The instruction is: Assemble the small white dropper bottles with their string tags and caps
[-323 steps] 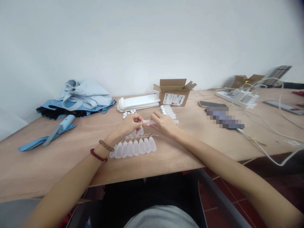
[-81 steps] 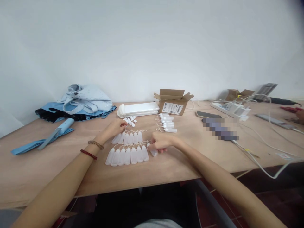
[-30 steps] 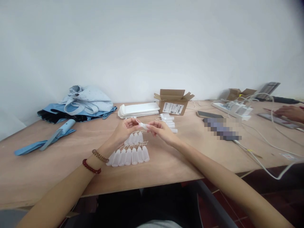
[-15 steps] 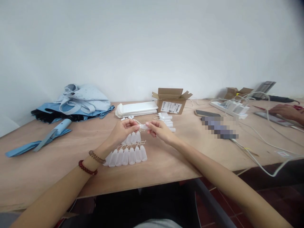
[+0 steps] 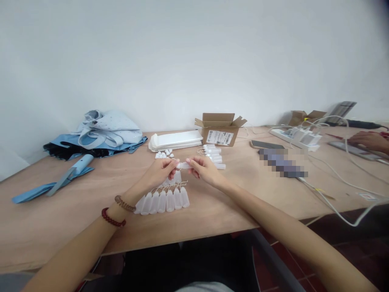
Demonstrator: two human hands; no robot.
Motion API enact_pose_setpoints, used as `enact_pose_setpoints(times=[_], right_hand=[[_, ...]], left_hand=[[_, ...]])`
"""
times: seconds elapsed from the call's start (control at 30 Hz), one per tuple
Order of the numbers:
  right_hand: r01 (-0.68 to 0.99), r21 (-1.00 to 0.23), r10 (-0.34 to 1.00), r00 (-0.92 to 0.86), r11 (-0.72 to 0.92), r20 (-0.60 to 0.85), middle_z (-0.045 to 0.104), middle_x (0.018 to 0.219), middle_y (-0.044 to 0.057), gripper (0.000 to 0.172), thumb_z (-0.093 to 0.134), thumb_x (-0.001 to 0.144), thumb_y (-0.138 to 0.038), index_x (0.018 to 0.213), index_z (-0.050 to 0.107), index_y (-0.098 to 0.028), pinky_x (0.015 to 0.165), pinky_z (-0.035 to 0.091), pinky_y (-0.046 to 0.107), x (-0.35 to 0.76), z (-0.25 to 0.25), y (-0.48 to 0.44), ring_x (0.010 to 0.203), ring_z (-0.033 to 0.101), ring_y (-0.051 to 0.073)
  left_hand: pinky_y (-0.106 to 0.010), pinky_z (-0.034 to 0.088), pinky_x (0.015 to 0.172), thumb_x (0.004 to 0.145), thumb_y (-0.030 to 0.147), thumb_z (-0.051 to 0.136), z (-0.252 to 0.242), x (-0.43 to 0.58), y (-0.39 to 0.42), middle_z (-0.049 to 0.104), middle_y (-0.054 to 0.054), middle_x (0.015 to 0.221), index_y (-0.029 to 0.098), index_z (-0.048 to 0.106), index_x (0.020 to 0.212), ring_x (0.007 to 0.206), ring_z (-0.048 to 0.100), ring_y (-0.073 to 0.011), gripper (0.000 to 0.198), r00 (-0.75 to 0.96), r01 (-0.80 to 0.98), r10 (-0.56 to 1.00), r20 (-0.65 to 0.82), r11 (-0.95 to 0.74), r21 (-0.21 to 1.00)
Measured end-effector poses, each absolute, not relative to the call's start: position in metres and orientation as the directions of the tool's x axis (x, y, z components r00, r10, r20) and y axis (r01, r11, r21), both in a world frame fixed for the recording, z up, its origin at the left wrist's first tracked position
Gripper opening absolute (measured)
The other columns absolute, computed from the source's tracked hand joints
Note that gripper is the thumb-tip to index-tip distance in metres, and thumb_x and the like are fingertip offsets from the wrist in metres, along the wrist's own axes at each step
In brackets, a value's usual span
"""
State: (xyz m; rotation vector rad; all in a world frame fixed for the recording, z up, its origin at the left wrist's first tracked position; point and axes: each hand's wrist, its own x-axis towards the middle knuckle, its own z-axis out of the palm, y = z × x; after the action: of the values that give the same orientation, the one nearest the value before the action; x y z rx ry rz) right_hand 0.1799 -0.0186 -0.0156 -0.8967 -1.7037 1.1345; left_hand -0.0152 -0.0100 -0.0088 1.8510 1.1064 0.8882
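Between my two hands, above the table (image 5: 212,211), is a small translucent white plastic bottle lying sideways. My left hand (image 5: 162,169) pinches one end of the bottle (image 5: 184,165), and my right hand (image 5: 204,168) grips the other end. Much of it is covered by my fingers. Below my hands lies a row of similar bottles (image 5: 162,201) with cords at their tops; a second group (image 5: 174,178) is partly hidden behind my left hand. Small white pieces like caps (image 5: 164,154) sit beyond it. More bottles (image 5: 214,151) are lined up past my right hand.
Behind the bottles are a stack of white packets (image 5: 176,140) and an open cardboard box (image 5: 217,136). A blue umbrella (image 5: 69,174) and a pale bag (image 5: 109,127) lie left. At right are a phone (image 5: 267,144), a power strip (image 5: 299,138), cables and another person's hand (image 5: 369,140).
My left fingers have shifted slightly on the bottle, and the cord seen there earlier no longer shows. More of the small white pieces behind are visible. The view has shifted slightly.
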Motion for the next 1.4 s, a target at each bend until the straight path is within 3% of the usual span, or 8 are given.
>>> enact_pose_setpoints(times=[0.17,0.33,0.57,0.8,1.0,1.2,1.4], right_hand=[[0.018,-0.973,0.918,-0.336,0.229,0.21,0.059,0.061,0.0,0.045,0.054,0.08,-0.057,0.07,0.06,-0.014,0.04,0.034,0.02,0.177,-0.018,-0.019,0.042,0.041,0.005],[-0.094,-0.989,0.934,-0.329,0.114,0.139,0.06,0.061,0.002,0.047,0.06,0.076,-0.058,0.063,0.059,-0.013,0.038,0.038,0.02,0.177,-0.017,-0.02,0.04,0.041,0.005],[-0.131,-0.991,0.937,-0.341,0.029,0.073,0.058,0.057,0.001,0.048,0.063,0.074,-0.058,0.061,0.059,-0.012,0.037,0.037,0.019,0.176,-0.014,-0.021,0.039,0.04,0.005],[-0.172,-0.984,0.927,-0.359,0.05,0.11,0.06,0.061,0.002,0.047,0.064,0.072,-0.059,0.066,0.06,-0.013,0.038,0.037,0.019,0.175,-0.014,-0.021,0.041,0.042,0.005],[-0.148,-0.986,0.923,-0.366,0.071,0.121,0.059,0.059,0.0,0.047,0.063,0.073,-0.059,0.065,0.057,-0.014,0.039,0.037,0.02,0.176,-0.009,-0.025,0.04,0.042,0.005],[-0.117,-0.991,0.931,-0.352,0.058,0.096,0.058,0.056,0.0,0.047,0.062,0.073,-0.059,0.063,0.055,-0.014,0.038,0.035,0.02,0.178,-0.006,-0.025,0.037,0.041,0.005],[-0.121,-0.991,0.932,-0.347,0.066,0.104,0.058,0.057,-0.001,0.046,0.061,0.074,-0.06,0.068,0.056,-0.015,0.038,0.034,0.02,0.177,-0.003,-0.027,0.038,0.04,0.005]], left_hand=[[-0.021,0.041,0.051,0.086,0.05,0.049,-0.001,-0.012,-0.018,0.055,0.0,0.057,0.014,0.057,0.066,0.053,0.051,-0.0104,0.042,0.352,0.401,0.911,0.212,-0.352,0.846],[-0.025,0.049,0.062,0.078,0.04,0.062,0.002,-0.009,-0.02,0.063,-0.003,0.075,0.013,0.063,0.085,0.065,0.058,-0.0125,0.028,0.39,0.261,0.885,0.256,-0.373,0.89],[-0.029,0.051,0.078,0.066,0.029,0.076,-0.001,-0.013,-0.016,0.068,-0.004,0.09,0.015,0.068,0.086,0.085,0.063,-0.0172,0.026,0.352,0.15,0.885,0.305,-0.375,0.915],[-0.027,0.055,0.07,0.078,0.042,0.064,0.005,-0.012,-0.02,0.07,-0.006,0.081,0.013,0.072,0.085,0.073,0.066,-0.0162,0.031,0.347,0.204,0.91,0.228,-0.31,0.929],[-0.022,0.045,0.04,0.083,0.053,0.054,-0.002,-0.015,-0.014,0.062,-0.005,0.061,0.01,0.064,0.074,0.048,0.06,-0.0138,0.045,0.435,0.267,0.9,0.037,-0.168,0.949],[-0.021,0.046,0.05,0.079,0.041,0.063,0.004,-0.015,-0.021,0.066,-0.003,0.071,0.014,0.066,0.089,0.059,0.06,-0.0122,0.03,0.442,0.273,0.872,0.212,-0.356,0.894],[-0.023,0.047,0.05,0.084,0.05,0.053,0.002,-0.012,-0.02,0.068,-0.007,0.072,0.011,0.068,0.082,0.056,0.06,-0.0128,0.042,0.424,0.295,0.89,0.166,-0.309,0.904]])
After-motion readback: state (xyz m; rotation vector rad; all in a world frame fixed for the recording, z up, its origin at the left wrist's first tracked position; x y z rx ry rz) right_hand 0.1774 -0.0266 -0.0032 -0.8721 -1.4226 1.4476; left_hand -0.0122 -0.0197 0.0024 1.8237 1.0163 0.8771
